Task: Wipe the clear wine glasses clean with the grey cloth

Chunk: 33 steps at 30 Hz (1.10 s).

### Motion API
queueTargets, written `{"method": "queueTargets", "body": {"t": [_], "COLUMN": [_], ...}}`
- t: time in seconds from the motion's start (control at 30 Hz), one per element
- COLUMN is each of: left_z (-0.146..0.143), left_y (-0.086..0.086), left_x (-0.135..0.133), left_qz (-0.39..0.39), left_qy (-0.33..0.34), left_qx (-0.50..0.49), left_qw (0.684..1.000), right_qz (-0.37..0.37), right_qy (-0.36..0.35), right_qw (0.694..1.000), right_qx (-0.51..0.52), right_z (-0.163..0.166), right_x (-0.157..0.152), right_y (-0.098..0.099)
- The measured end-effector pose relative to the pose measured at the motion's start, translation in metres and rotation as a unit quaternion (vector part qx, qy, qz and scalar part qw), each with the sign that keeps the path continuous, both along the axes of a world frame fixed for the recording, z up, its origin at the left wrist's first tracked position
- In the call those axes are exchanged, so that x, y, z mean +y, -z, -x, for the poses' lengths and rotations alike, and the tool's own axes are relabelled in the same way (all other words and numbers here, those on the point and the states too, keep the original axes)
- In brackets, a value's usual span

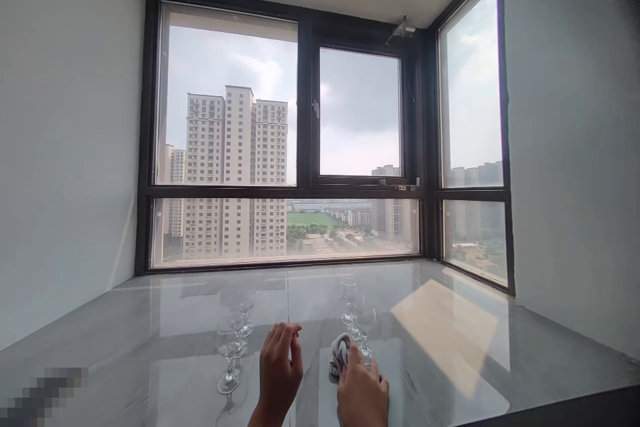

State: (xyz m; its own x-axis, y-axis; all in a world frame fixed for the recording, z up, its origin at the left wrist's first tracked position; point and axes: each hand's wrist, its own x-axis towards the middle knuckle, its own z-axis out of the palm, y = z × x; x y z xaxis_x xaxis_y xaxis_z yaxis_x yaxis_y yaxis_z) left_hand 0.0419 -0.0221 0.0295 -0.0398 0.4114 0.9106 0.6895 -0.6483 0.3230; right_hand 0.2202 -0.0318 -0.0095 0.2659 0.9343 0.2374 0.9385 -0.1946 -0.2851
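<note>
My left hand (281, 363) is raised over the middle of the marble-look sill, fingers bent together, nothing visible in it. At the right, my right hand (364, 390) grips a bunched grey-and-white cloth (341, 352) between thumb and fingers. Just beyond its fingers stands a clear stemmed glass (367, 323); whether they touch its foot I cannot tell. Behind that glass are a second glass (356, 328) and a far one (349, 292). Left of my left hand, another row holds a near stemmed glass (229, 353), a middle one (240, 330) and a far one (246, 310).
The glossy sill (170, 340) reaches back to a dark-framed window (305, 190). White walls stand at the left (65, 147) and right (565, 167). A bright sunlit patch (445, 327) lies right of the glasses. The sill's front edge (550, 403) shows at lower right.
</note>
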Motion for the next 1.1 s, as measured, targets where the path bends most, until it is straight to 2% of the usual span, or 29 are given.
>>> {"method": "queueTargets", "body": {"t": [0.07,0.13,0.23,0.3,0.37,0.43,0.5,0.57,0.63,0.73,0.8,0.87,0.97,1.1], "left_z": [0.020,0.047,0.089,0.111,0.126,0.135,0.138,0.133,0.121,0.087,0.058,0.031,0.006,0.005], "left_y": [-0.010,-0.020,-0.025,-0.019,-0.006,0.008,0.020,0.027,0.028,0.025,0.021,0.017,0.014,0.024], "left_x": [-0.031,-0.054,-0.063,-0.055,-0.039,-0.022,-0.007,-0.001,-0.003,-0.018,-0.026,-0.024,0.000,0.043], "left_qz": [-0.071,-0.134,-0.144,-0.059,0.097,0.255,0.346,0.380,0.389,0.374,0.348,0.328,0.303,0.269], "left_qy": [0.000,-0.034,-0.121,-0.133,-0.100,-0.064,-0.029,-0.003,-0.005,-0.003,0.044,0.061,0.015,-0.054], "left_qx": [0.026,0.013,-0.103,-0.190,-0.261,-0.320,-0.351,-0.349,-0.308,-0.173,-0.060,0.030,0.071,0.076], "left_qw": [0.997,0.990,0.977,0.971,0.955,0.910,0.870,0.856,0.868,0.911,0.935,0.942,0.950,0.958], "right_qz": [-0.003,-0.014,-0.050,-0.067,-0.078,-0.086,-0.095,-0.101,-0.103,-0.100,-0.096,-0.093,-0.107,-0.176], "right_qy": [-0.006,-0.014,-0.032,-0.041,-0.049,-0.059,-0.068,-0.075,-0.076,-0.078,-0.082,-0.091,-0.110,-0.112], "right_qw": [1.000,0.999,0.997,0.996,0.994,0.993,0.990,0.988,0.986,0.984,0.982,0.979,0.973,0.961], "right_qx": [0.021,0.040,0.047,0.046,0.051,0.063,0.077,0.090,0.104,0.122,0.138,0.157,0.172,0.183], "right_z": [-0.003,-0.005,-0.008,-0.009,-0.010,-0.011,-0.012,-0.013,-0.013,-0.013,-0.015,-0.018,-0.021,-0.021], "right_x": [0.003,0.006,0.008,0.010,0.013,0.016,0.019,0.021,0.022,0.025,0.027,0.029,0.033,0.040], "right_y": [0.008,0.015,0.024,0.029,0.033,0.037,0.041,0.044,0.046,0.046,0.045,0.046,0.051,0.064]}}
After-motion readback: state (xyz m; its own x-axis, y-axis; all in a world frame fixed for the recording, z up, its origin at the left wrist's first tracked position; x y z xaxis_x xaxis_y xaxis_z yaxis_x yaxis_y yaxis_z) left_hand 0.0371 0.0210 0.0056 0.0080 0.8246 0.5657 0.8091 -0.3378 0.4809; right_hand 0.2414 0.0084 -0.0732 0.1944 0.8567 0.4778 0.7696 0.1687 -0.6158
